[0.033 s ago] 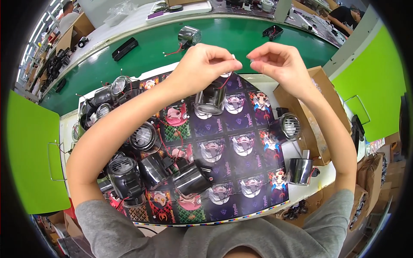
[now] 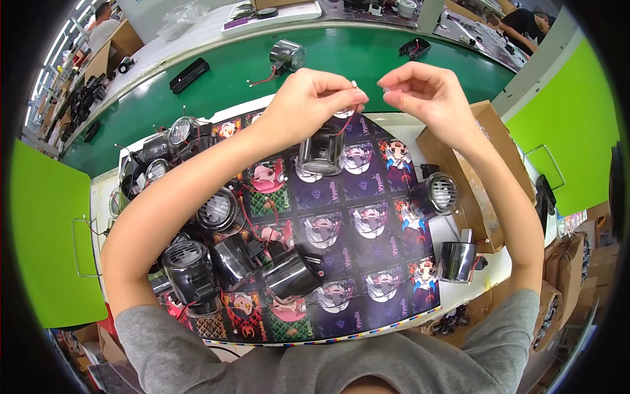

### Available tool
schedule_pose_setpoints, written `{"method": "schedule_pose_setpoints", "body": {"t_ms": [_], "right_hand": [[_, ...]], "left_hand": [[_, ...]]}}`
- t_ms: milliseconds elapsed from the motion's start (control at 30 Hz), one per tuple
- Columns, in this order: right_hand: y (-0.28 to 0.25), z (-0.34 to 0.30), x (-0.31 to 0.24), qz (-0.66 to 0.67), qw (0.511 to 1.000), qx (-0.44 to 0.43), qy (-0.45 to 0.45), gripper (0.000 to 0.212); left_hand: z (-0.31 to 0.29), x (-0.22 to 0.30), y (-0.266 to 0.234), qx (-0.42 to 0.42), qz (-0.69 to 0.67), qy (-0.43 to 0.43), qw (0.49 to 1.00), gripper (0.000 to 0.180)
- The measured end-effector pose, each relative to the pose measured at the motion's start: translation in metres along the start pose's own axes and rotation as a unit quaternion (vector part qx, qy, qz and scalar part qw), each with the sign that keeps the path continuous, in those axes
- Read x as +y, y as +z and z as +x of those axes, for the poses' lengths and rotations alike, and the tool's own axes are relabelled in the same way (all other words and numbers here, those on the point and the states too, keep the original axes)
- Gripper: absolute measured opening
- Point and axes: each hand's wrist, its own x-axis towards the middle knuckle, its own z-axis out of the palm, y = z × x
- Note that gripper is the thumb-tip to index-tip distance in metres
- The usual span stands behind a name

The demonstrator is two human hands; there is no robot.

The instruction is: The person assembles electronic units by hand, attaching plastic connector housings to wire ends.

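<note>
My left hand (image 2: 321,95) pinches a thin red wire (image 2: 350,121) with a small white connector (image 2: 354,84) at its end. That wire runs down to a dark, glossy cylindrical housing (image 2: 321,154) just below the hand, over the printed sheet. To the right, apart from the connector, my right hand (image 2: 423,92) has thumb and forefinger curled close together. A tiny pale piece seems to show at its fingertips, too small to name.
Several similar cylinders (image 2: 190,266) with grilles and wires crowd the left of the printed sheet (image 2: 354,262). Two more (image 2: 457,261) stand at the right beside a cardboard box (image 2: 489,177). Beyond is a green belt (image 2: 230,85) carrying black parts; two people work farther off.
Hardly anything differs. My left hand has shifted very slightly left, and the parts on the green belt have slid slightly left.
</note>
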Motion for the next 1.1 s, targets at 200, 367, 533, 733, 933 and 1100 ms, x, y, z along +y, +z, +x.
{"method": "schedule_pose_setpoints", "body": {"t_ms": [200,367,533,733,933,1100], "right_hand": [[0.004,-0.003,-0.007,0.038,0.998,0.003,-0.042,0.014],[0.007,-0.004,-0.008,0.073,0.997,-0.024,-0.029,0.013],[0.009,-0.005,-0.008,0.027,0.998,-0.015,-0.059,0.012],[0.012,-0.006,-0.003,-0.097,0.983,-0.001,-0.157,0.015],[0.019,-0.007,-0.007,-0.082,0.989,0.003,-0.127,0.014],[0.012,-0.007,-0.003,-0.056,0.998,-0.006,-0.036,0.015]], "left_hand": [[-0.002,0.007,0.010,-0.043,-0.160,-0.071,0.984,0.019],[-0.005,0.008,0.012,0.002,-0.126,-0.046,0.991,0.016],[-0.007,0.007,0.012,0.009,-0.057,-0.031,0.998,0.017],[-0.007,0.009,0.010,0.014,-0.027,-0.030,0.999,0.018],[-0.008,0.006,0.008,-0.004,-0.002,-0.005,1.000,0.018],[-0.005,0.012,0.002,-0.033,-0.049,-0.013,0.998,0.021]]}}
